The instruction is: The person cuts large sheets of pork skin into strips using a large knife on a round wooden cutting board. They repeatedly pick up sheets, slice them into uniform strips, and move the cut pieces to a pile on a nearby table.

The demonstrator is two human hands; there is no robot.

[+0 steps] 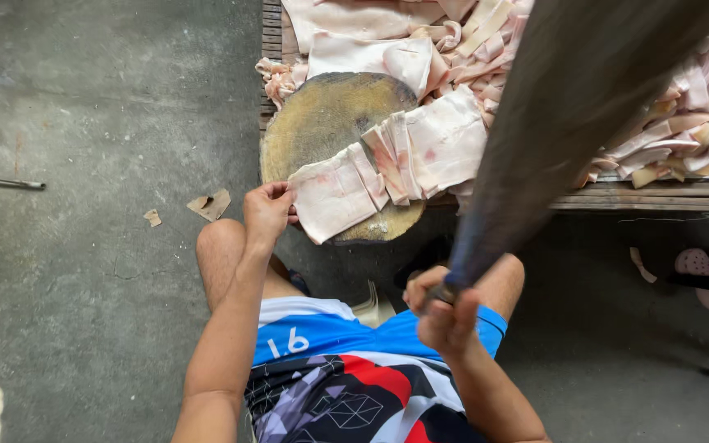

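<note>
Head cam looking straight down at someone sitting with bare knees poking out under blue patterned shorts. Left hand (267,209) is stretched forward, arm nearly straight, fingers pinched shut on the near left edge of a pale pink slab of pork skin (334,195) that hangs over the front edge of a round wooden chopping block (317,123). More cut strips (424,148) overlap each other on the right side of the block, touching that slab. Right hand (445,316) is pulled in close by the right knee, elbow bent, fist wrapped tight around the handle of a big cleaver (568,107), whose blade is raised toward the camera, tilted up and to the right, very blurry, covering part of the pile. Behind the block there's a heap of pork skin pieces (683,123) spread over a slatted wooden platform (642,195). Grey concrete floor (84,246) all around, with a scrap of cardboard (211,205) near the left knee.
</note>
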